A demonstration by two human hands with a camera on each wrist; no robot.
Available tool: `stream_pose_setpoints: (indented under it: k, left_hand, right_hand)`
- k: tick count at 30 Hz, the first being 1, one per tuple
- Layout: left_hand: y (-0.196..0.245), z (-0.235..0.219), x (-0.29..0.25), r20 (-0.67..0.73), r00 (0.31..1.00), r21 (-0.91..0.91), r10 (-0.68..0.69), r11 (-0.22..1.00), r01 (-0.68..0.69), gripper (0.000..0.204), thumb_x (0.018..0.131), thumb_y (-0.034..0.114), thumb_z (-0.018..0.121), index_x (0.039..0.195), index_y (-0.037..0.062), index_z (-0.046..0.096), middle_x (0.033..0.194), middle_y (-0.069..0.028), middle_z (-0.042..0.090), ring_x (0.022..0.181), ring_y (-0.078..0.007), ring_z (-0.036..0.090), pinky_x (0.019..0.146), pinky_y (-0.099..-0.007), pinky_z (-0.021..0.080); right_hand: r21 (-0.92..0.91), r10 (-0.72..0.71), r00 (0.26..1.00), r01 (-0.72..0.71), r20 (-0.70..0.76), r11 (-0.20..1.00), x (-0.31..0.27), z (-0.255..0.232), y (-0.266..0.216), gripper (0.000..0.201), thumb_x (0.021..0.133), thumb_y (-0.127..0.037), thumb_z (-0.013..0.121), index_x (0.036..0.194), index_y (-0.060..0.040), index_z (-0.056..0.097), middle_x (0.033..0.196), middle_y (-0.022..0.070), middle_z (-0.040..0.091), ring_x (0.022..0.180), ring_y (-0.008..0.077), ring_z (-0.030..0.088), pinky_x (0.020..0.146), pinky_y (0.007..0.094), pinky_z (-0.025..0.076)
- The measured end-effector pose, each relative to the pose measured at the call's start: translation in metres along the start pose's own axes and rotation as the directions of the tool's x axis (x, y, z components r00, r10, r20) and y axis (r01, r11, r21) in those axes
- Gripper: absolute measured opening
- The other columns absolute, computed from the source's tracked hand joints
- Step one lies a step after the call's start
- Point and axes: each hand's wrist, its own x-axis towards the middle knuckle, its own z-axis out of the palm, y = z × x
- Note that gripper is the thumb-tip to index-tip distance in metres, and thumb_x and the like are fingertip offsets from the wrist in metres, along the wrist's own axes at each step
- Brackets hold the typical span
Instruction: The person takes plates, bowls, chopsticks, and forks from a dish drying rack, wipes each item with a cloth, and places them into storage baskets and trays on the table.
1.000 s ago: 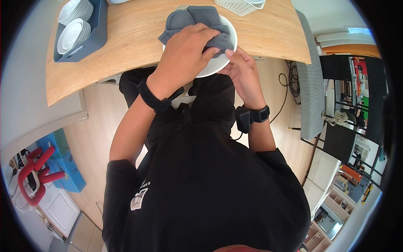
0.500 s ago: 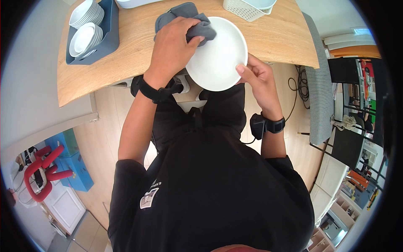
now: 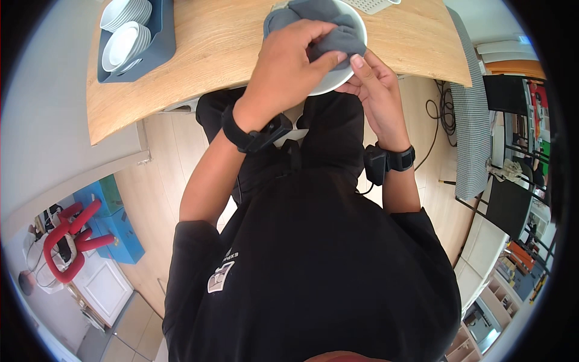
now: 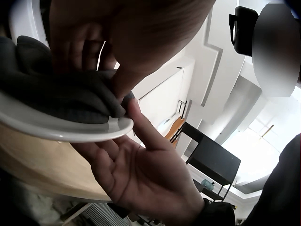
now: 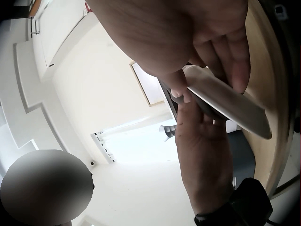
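Observation:
In the head view my left hand (image 3: 286, 75) grips a bunched grey cloth (image 3: 347, 43) and presses it onto the inner face of a round white plate (image 3: 330, 83). The cloth hides most of that face. At the near right of the plate, my right hand (image 3: 381, 99) pinches the rim, thumb on top and fingers underneath. From the left wrist, the cloth (image 4: 61, 92) lies on the plate (image 4: 59, 133), with the right hand (image 4: 150, 181) at its edge. The right wrist view shows the plate (image 5: 228, 101) edge-on between the hands.
The plate is held over the front edge of the wooden table (image 3: 217, 42). A blue-grey bin (image 3: 158, 51) with stacked white bowls (image 3: 122, 45) stands at the left, a white basket (image 3: 371, 5) at the back. A coiled cable (image 3: 445, 114) lies right, beside a checked surface (image 3: 471, 120).
The cloth has moved from the plate's upper left edge across its face, covering much of it. Both hands and the plate sit farther up in the head view, and the plate is turned differently.

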Motion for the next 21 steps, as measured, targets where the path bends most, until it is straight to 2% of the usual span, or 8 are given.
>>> stream_pose_setpoints:
  k: [2,4,8,12,14,16,17,21]
  left_hand:
    - [0.006,0.001,-0.004,-0.022,0.999,0.036,0.027,0.999,-0.026,0.032,0.078,0.015,0.074,0.105,-0.0012,0.067,0.096,-0.0155,0.067,0.082,-0.0312,0.064,0.073,-0.0368,0.050]
    - [0.007,0.000,-0.007,-0.016,0.989,0.234,0.145,0.962,-0.137,0.033,0.082,0.012,0.074,0.111,-0.0012,0.065,0.098,-0.0143,0.068,0.085,-0.0253,0.064,0.078,-0.0322,0.051]
    - [-0.003,-0.007,-0.010,-0.060,0.985,0.313,0.159,0.941,-0.133,0.031,0.079,0.012,0.073,0.106,-0.0009,0.066,0.101,-0.0163,0.066,0.098,-0.0360,0.061,0.084,-0.0403,0.049]
    - [-0.019,-0.020,-0.008,-0.153,0.980,0.320,0.124,0.945,-0.069,0.031,0.077,0.007,0.073,0.106,0.0009,0.067,0.103,-0.0162,0.066,0.098,-0.0363,0.060,0.086,-0.0402,0.048]
    - [-0.024,-0.027,-0.007,-0.194,0.976,0.313,0.098,0.949,-0.033,0.031,0.079,0.006,0.073,0.109,0.0006,0.067,0.102,-0.0137,0.068,0.096,-0.0285,0.064,0.085,-0.0352,0.050]
    - [-0.030,-0.032,-0.006,-0.248,0.945,-0.175,-0.214,0.969,0.173,0.033,0.084,0.006,0.073,0.114,-0.0021,0.065,0.103,-0.0102,0.070,0.095,-0.0180,0.065,0.085,-0.0287,0.051]
    - [-0.031,-0.037,-0.006,-0.199,0.946,-0.318,-0.254,0.930,0.183,0.034,0.088,0.008,0.072,0.119,-0.0029,0.064,0.105,-0.0077,0.069,0.094,-0.0107,0.063,0.086,-0.0246,0.051]
    - [-0.035,-0.046,-0.008,-0.082,0.942,-0.538,-0.326,0.810,0.233,0.034,0.090,0.011,0.070,0.121,0.0009,0.063,0.105,-0.0048,0.068,0.095,-0.0093,0.062,0.086,-0.0225,0.050]
  right_hand:
    - [0.051,-0.012,1.000,0.013,-0.024,0.999,0.004,0.000,0.000,0.045,0.097,-0.025,0.061,0.133,0.0017,0.053,0.110,0.0104,0.068,0.096,0.0165,0.069,0.078,0.0265,0.057]
    - [0.100,-0.038,0.997,0.045,-0.068,0.994,0.003,0.002,-0.001,0.045,0.098,-0.024,0.059,0.134,0.0021,0.051,0.113,0.0110,0.067,0.097,0.0167,0.069,0.078,0.0265,0.057]
    - [0.128,-0.057,0.994,0.069,-0.094,0.989,0.001,-0.010,-0.003,0.049,0.098,-0.029,0.059,0.135,0.0019,0.049,0.116,0.0118,0.066,0.097,0.0183,0.068,0.079,0.0305,0.057]
    - [0.008,-0.103,0.988,0.105,-0.116,0.994,-0.004,-0.020,-0.009,0.049,0.099,-0.029,0.057,0.135,0.0021,0.047,0.116,0.0115,0.066,0.101,0.0172,0.066,0.082,0.0299,0.055]
    - [-0.011,-0.106,0.984,0.106,-0.142,0.994,-0.007,-0.022,-0.014,0.048,0.099,-0.028,0.056,0.135,0.0024,0.048,0.114,0.0106,0.066,0.100,0.0162,0.066,0.081,0.0284,0.054]
    - [-0.031,-0.116,0.979,0.112,-0.170,0.993,-0.010,-0.027,-0.019,0.048,0.099,-0.027,0.056,0.136,0.0028,0.048,0.113,0.0097,0.066,0.099,0.0153,0.066,0.081,0.0269,0.053]
    - [-0.081,-0.095,0.985,0.083,-0.146,0.993,-0.011,-0.033,-0.021,0.047,0.099,-0.026,0.055,0.135,0.0029,0.050,0.112,0.0087,0.067,0.098,0.0144,0.065,0.081,0.0262,0.052]
    - [-0.213,-0.075,0.993,0.053,-0.096,0.976,-0.009,-0.043,-0.025,0.039,0.101,-0.023,0.053,0.130,0.0029,0.057,0.108,0.0061,0.067,0.094,0.0099,0.062,0.081,0.0238,0.050]
